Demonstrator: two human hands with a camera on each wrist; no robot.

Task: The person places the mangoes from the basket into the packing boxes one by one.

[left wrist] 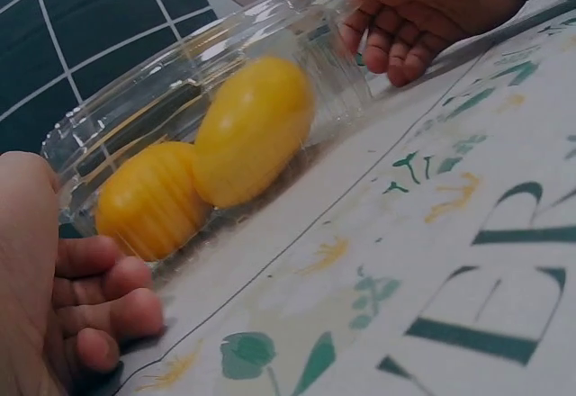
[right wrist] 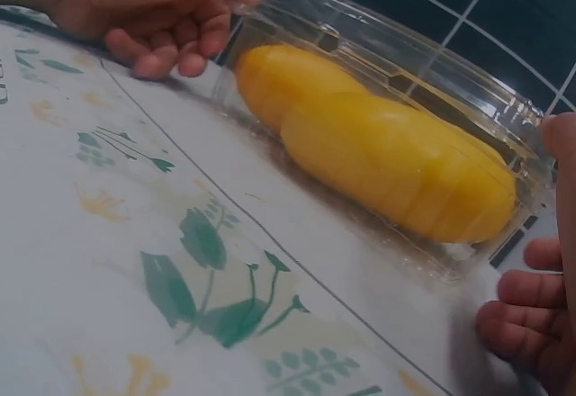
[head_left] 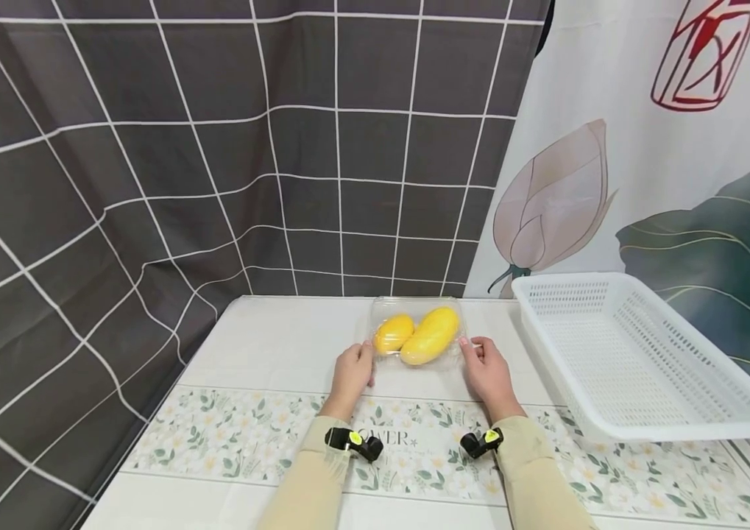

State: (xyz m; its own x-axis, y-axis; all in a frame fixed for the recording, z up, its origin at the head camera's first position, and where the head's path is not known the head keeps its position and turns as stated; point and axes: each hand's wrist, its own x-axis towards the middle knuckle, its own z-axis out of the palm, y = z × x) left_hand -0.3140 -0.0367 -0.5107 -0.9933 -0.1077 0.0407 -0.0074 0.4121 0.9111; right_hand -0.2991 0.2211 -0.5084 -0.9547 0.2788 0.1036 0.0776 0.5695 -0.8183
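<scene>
A clear plastic box [head_left: 419,303] sits at the far side of the table, its lid down over two yellow mango-like fruits. The shorter fruit [head_left: 394,334] lies on the left, and the longer one [head_left: 430,336] leans against it on the right. My left hand [head_left: 352,370] is at the box's left near corner, thumb touching the lid's edge. At the opposite corner, my right hand [head_left: 489,372] has its thumb on the lid's rim. Both wrist views show the other fingers of the left hand [left wrist: 81,310] and right hand [right wrist: 531,310] loosely bent beside the box.
A white perforated plastic basket [head_left: 586,427] stands at the right of the table. The white table covering [head_left: 282,331] has a floral printed band across it. Behind hang a dark grid-patterned curtain [head_left: 375,147] and a pale printed cloth [head_left: 580,59].
</scene>
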